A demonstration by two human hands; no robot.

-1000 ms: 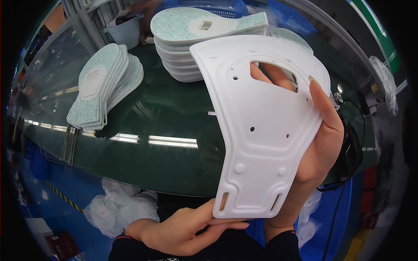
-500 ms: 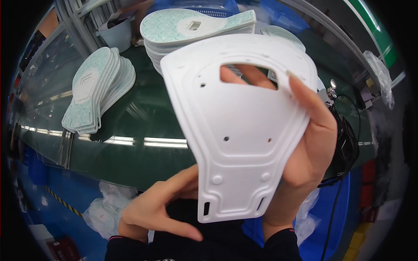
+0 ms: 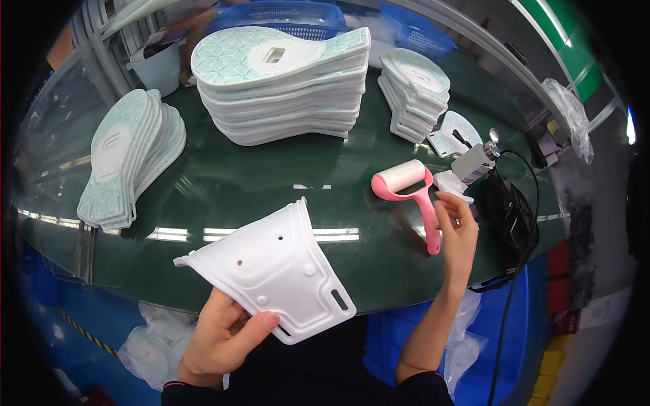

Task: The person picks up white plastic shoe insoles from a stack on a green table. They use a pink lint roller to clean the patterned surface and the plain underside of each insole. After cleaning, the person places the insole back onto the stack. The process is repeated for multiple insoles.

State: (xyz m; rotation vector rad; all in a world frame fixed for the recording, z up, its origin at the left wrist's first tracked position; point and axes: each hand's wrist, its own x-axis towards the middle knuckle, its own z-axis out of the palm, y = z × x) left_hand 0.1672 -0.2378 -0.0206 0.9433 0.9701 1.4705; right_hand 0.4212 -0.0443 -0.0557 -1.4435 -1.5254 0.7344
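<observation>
In my left hand [image 3: 227, 335] is a white moulded plastic panel [image 3: 284, 271], gripped at its narrow slotted end. The thumb lies on its face and the fingers are behind it. The panel is tilted, with its smooth ribbed side showing and its wide end pointing away to the left. Beside the handle of a pink lint roller [image 3: 426, 206], my right hand [image 3: 459, 227] is open, its fingers loosely bent and nothing held in them. The roller rests on the dark green table [image 3: 271, 183], its white roll toward the far side.
A tall stack of patterned panels [image 3: 281, 101] stands at the back, with smaller stacks at left [image 3: 122, 155] and right [image 3: 413, 91]. Right of the roller are a white pump bottle [image 3: 474, 162], a crumpled tissue [image 3: 452, 184] and a black bag [image 3: 508, 216]. Blue baskets [image 3: 277, 17] sit behind.
The panel has gone from my right hand to my left, swinging lower and leftward. My right hand has let go of it and come to the lint roller, which the panel hid before.
</observation>
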